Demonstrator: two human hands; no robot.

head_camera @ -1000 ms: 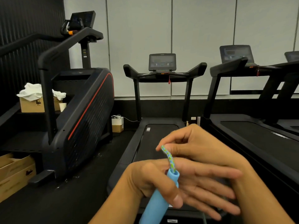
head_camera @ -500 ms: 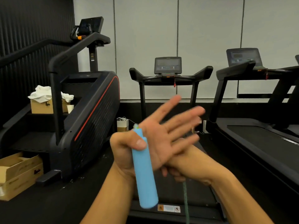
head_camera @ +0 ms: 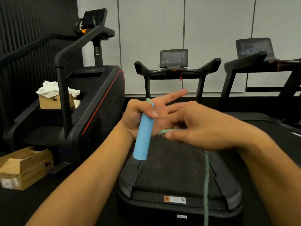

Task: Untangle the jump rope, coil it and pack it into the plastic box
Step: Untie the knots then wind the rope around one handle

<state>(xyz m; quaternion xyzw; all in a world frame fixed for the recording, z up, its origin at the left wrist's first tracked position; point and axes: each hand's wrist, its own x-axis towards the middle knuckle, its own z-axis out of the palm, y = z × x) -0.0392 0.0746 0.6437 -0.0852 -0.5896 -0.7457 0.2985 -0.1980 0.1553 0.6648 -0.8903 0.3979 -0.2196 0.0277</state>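
Up close, the left hand (head_camera: 143, 116) thumb-clamps a smooth sky-blue cylindrical jump-rope handle (head_camera: 143, 136), fingers splayed. The right hand (head_camera: 197, 126) pinches the braided green rope (head_camera: 206, 185), which hangs down. Leftward, a brown cardboard box (head_camera: 48, 101) holds crumpled white cloth (head_camera: 48, 89).

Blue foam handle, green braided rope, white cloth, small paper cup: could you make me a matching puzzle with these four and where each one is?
Things:
1. blue foam handle
2. green braided rope
3. crumpled white cloth
4. small paper cup

Places:
A. heaped on a cardboard box at the left
B. held under the thumb of the left hand
C. standing just right of that cardboard box
D. pinched by the right hand, then hanging down over the treadmill belt

Pairs: 1-B, 2-D, 3-A, 4-C
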